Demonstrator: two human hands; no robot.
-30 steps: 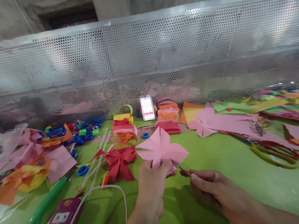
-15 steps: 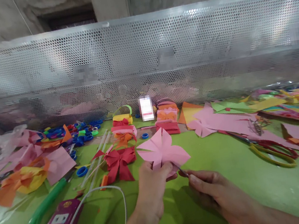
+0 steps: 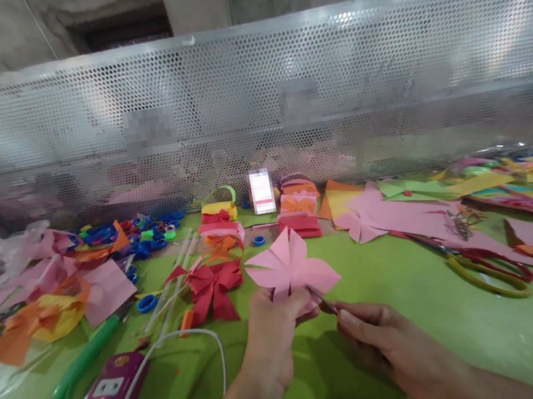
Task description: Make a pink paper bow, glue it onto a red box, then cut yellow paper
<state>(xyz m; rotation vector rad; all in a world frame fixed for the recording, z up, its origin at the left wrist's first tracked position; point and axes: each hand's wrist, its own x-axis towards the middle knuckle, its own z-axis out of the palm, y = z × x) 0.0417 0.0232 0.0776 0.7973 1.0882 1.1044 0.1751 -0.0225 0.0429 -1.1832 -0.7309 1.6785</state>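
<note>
Your left hand (image 3: pixel 272 333) is closed around the base of the pink paper flower (image 3: pixel 290 266), holding it up above the green counter (image 3: pixel 413 297); your right hand (image 3: pixel 380 340) pinches a thin dark tool (image 3: pixel 324 301) against that base. The flower looks light and easily creased, so grip its gathered centre, not the petals

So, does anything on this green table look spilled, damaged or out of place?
Nothing looks damaged. Small blue plastic rings lie scattered loose among paper scraps at the far left of the green table, like a spill. The folded pink paper flower in the left hand looks intact.
</note>
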